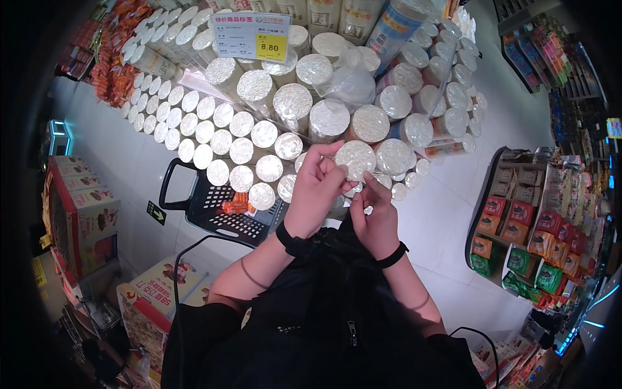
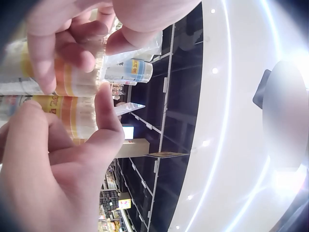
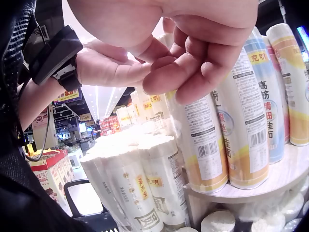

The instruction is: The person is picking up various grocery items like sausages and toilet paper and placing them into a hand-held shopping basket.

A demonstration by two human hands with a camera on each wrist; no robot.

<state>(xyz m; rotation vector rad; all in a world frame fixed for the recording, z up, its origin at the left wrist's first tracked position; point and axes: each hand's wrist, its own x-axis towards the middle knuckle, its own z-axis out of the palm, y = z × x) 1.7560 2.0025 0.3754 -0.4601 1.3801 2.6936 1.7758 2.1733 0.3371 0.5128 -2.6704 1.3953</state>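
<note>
A round, white-topped noodle pack (image 1: 356,161) stands upright in the front group in the head view. My left hand (image 1: 315,193) bends its fingers and thumb around the near left of its top. At the near right edge is my right hand (image 1: 376,217), thumb and forefinger close together there. The left wrist view shows both hands' fingers and thumbs around the ends of orange-banded packs (image 2: 72,113). Seen from the right wrist, my right hand (image 3: 193,53) curls its fingers above the labelled packs (image 3: 200,140); the left hand (image 3: 108,67) is behind it.
More noodle packs (image 1: 241,150) surround the hands, with a price sign (image 1: 251,37) above and a crumpled clear bag (image 1: 350,81) on top. A black basket (image 1: 228,222) holding orange packets stands at the left. Stacked boxes (image 1: 84,217) and a snack shelf (image 1: 518,227) flank the floor.
</note>
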